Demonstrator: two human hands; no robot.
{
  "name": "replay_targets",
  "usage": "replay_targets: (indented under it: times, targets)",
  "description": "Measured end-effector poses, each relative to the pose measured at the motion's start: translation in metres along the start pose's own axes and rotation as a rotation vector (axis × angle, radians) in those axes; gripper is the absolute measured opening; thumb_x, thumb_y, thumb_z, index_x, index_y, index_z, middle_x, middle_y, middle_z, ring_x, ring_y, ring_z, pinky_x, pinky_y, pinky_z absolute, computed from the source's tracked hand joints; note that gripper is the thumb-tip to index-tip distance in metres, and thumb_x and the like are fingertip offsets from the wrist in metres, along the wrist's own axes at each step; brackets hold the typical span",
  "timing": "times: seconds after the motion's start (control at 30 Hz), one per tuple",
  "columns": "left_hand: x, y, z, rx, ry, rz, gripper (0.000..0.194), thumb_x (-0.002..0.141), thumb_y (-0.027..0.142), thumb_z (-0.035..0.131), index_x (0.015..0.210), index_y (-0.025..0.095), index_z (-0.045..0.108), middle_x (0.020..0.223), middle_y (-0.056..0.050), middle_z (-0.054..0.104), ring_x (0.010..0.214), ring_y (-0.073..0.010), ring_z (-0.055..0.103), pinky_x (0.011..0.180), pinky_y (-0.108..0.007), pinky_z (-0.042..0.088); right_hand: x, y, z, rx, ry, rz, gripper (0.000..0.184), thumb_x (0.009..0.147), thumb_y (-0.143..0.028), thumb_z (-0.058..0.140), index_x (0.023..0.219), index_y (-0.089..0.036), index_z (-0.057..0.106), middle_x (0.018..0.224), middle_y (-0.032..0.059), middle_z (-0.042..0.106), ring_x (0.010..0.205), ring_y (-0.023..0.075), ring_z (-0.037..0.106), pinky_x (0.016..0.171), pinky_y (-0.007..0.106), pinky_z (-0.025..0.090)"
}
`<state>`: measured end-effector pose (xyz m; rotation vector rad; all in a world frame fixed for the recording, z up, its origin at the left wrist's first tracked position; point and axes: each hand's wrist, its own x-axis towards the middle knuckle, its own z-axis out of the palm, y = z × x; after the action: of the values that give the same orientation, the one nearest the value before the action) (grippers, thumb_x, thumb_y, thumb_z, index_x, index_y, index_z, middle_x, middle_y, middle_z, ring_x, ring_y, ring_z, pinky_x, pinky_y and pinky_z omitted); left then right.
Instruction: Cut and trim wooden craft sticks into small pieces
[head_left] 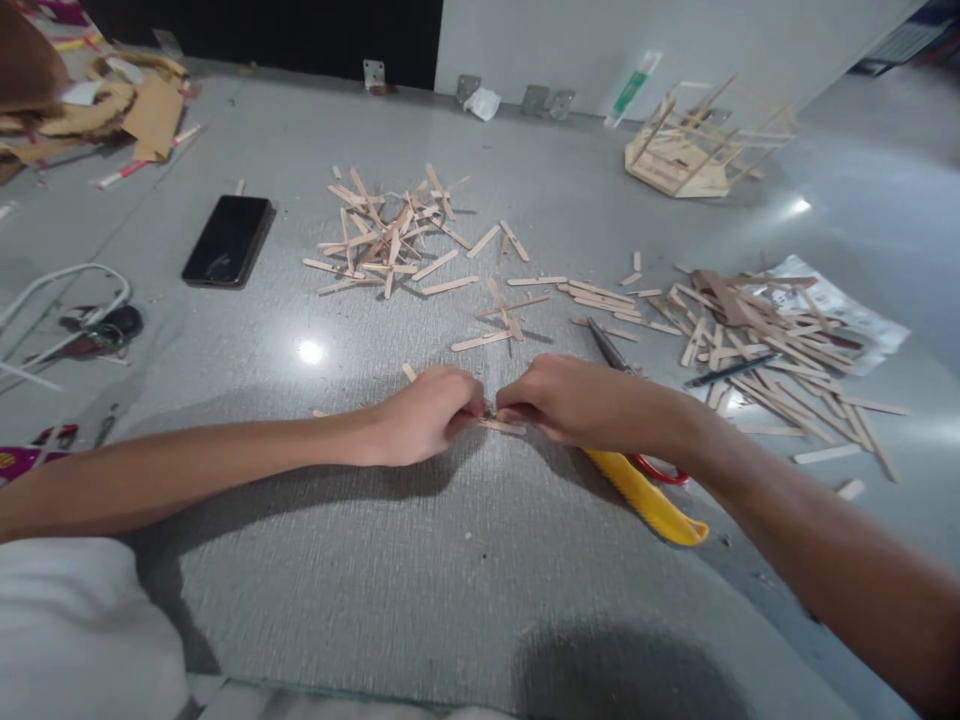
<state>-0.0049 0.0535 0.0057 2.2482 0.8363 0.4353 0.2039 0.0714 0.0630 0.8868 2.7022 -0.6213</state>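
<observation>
Over the middle of the grey table, my left hand [431, 412] and my right hand [566, 400] come close together with fingers closed in a pinch. A short wooden craft stick [504, 427] shows between them, its left end at my left fingertips. Something tiny and yellowish sits at the fingertips, too small and partly covered to name. Under and beside my right wrist lie scissors with dark blades [609, 345] and red handles, and a yellow tool handle [649, 500]. Just beyond my hands rest crossed craft sticks [508, 312].
A pile of joined sticks [394, 235] lies farther back; many loose sticks [787, 350] and a pen [731, 370] are at right. A stick frame [686, 155] stands at back right. A phone [229, 240], white cable [112, 285] and cardboard [154, 115] lie left.
</observation>
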Motion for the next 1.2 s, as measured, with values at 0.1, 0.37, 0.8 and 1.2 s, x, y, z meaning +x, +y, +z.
replay_targets:
  times: [0.1,0.37,0.8,1.2]
  targets:
    - [-0.001,-0.001,0.000,-0.011,0.004,0.008,0.015,0.085,0.005,0.052,0.079,0.015,0.062,0.080,-0.004,0.066,0.076,-0.0164,0.058,0.070,-0.028,0.042,-0.001,-0.003,0.000,-0.033,0.012,0.022,0.033,0.098,-0.022,0.045,0.073,-0.017,0.066,0.061,0.0006,0.058,0.060,0.0133,0.046,0.060,0.029,0.026]
    - [0.001,0.005,-0.008,-0.099,0.011,-0.067,0.022,0.094,0.017,0.049,0.074,0.015,0.058,0.067,0.000,0.059,0.065,-0.0124,0.051,0.063,-0.026,0.037,-0.027,-0.046,0.023,-0.656,0.336,0.105,0.027,0.086,0.004,0.048,0.084,-0.014,0.068,0.068,0.0047,0.065,0.058,0.0165,0.055,0.052,0.033,0.028]
    - [-0.017,0.080,-0.047,-0.794,-0.093,-0.276,0.026,0.096,0.043,0.058,0.096,0.018,0.054,0.072,0.001,0.066,0.051,-0.0082,0.059,0.050,-0.019,0.042,-0.058,-0.090,0.038,0.665,1.115,0.402,0.023,0.089,-0.029,0.066,0.111,-0.025,0.059,0.075,-0.0010,0.070,0.059,0.0128,0.065,0.049,0.023,0.049]
    - [-0.029,0.095,-0.042,-0.795,-0.132,-0.328,0.027,0.096,0.041,0.058,0.093,0.015,0.064,0.074,-0.001,0.067,0.054,-0.0085,0.060,0.053,-0.020,0.046,-0.057,-0.104,0.034,1.087,1.013,0.279,0.012,0.093,-0.029,0.060,0.089,-0.019,0.065,0.065,-0.0011,0.068,0.042,0.0059,0.046,0.037,0.018,0.034]
